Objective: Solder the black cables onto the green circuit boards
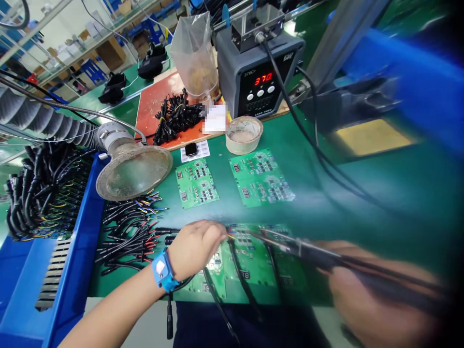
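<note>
My left hand, wearing a blue wristband, is closed in a pinch over the green circuit boards. Thin coloured wire ends stick out at its fingertips; they look like those of a black cable that shows behind the fingers. Blurred by motion, my right hand grips a soldering iron. The iron's tip points left over the boards, a little apart from the left fingertips. Several black cables hang from the boards over the table's front edge.
A soldering station reading 370 stands behind. Nearer are a tape roll, a two-part board and another board. At left, a fume extractor hood overhangs loose cables beside a blue bin.
</note>
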Demonstrator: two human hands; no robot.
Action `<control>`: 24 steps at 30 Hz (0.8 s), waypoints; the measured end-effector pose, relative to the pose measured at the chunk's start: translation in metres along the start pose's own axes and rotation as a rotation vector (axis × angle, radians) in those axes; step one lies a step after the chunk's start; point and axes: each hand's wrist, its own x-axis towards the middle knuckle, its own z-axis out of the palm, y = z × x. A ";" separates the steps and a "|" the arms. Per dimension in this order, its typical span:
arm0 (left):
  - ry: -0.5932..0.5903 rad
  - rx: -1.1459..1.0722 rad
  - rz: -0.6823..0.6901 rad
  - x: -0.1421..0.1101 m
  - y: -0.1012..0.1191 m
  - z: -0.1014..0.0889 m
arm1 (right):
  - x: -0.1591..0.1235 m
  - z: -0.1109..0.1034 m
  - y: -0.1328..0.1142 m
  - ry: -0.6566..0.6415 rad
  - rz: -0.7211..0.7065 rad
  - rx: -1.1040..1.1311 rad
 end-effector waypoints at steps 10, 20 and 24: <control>-0.304 -0.063 -0.246 0.017 0.004 0.001 | 0.004 0.003 -0.013 -0.139 -0.236 -0.017; -0.284 -0.045 -0.297 0.018 0.007 0.002 | 0.007 0.006 -0.012 -0.190 -0.300 -0.024; -0.277 -0.028 -0.325 0.019 0.008 0.004 | 0.009 0.005 -0.014 -0.206 -0.289 -0.067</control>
